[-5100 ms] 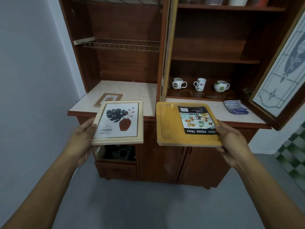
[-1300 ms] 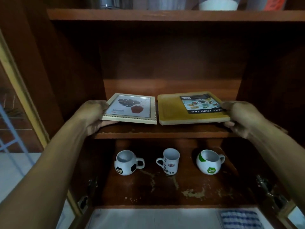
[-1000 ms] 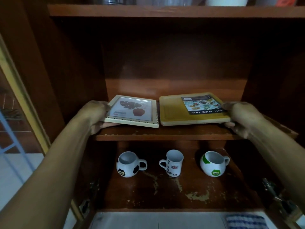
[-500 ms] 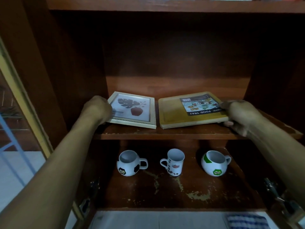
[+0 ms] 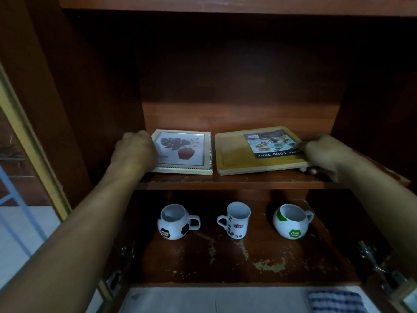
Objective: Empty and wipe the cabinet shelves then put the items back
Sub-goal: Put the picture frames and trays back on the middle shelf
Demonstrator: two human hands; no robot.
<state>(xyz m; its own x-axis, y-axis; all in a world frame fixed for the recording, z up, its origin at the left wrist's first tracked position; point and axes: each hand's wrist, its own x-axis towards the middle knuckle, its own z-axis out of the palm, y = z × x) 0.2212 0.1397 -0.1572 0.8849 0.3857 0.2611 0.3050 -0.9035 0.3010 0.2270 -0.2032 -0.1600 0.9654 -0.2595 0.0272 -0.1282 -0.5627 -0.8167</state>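
Observation:
A cream picture frame [image 5: 184, 154] with a leaf print lies flat on the middle shelf [image 5: 237, 180] of the wooden cabinet. My left hand [image 5: 135, 151] grips its left edge. Beside it, a yellow food tray [image 5: 234, 154] with a printed label lies on the same shelf, its right side slightly lifted. My right hand [image 5: 321, 154] holds the tray's right edge, fingers curled under it.
On the shelf below stand a football mug [image 5: 174, 222], a tall spotted mug [image 5: 237, 220] and a green-marked round mug [image 5: 291, 221]. A blue checked cloth [image 5: 334, 300] lies on the tiled counter at the bottom right. An open cabinet door [image 5: 29, 141] stands at the left.
Both hands have pushed the frame and the tray further back onto the middle shelf, and both items have come down nearly flat on it.

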